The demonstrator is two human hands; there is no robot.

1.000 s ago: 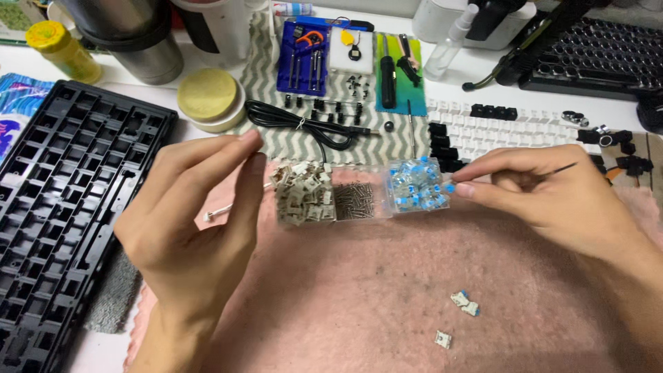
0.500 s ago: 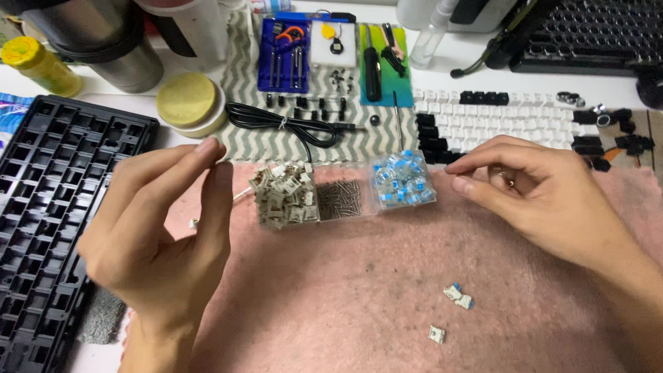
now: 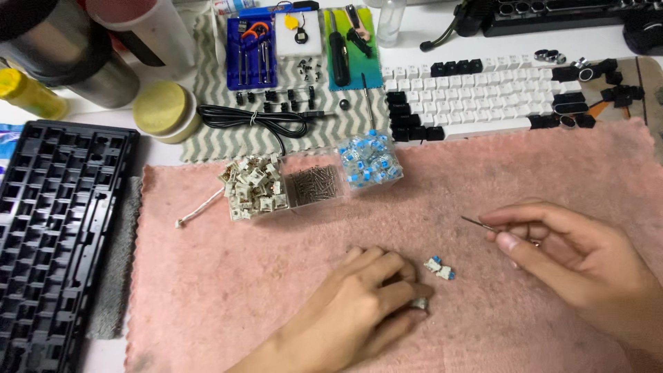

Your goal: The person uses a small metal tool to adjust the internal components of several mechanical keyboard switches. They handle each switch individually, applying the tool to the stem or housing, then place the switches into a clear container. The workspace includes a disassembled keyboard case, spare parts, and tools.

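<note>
- currently: left hand pinching a small switch against the pink towel
- right hand gripping a thin metal tool
- two blue switches lying between the hands

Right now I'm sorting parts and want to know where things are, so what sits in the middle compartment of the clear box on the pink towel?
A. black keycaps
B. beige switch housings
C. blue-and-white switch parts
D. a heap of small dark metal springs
D: in the clear box the middle compartment holds small dark metal springs, with beige housings on one side and blue-and-white parts on the other.
</note>
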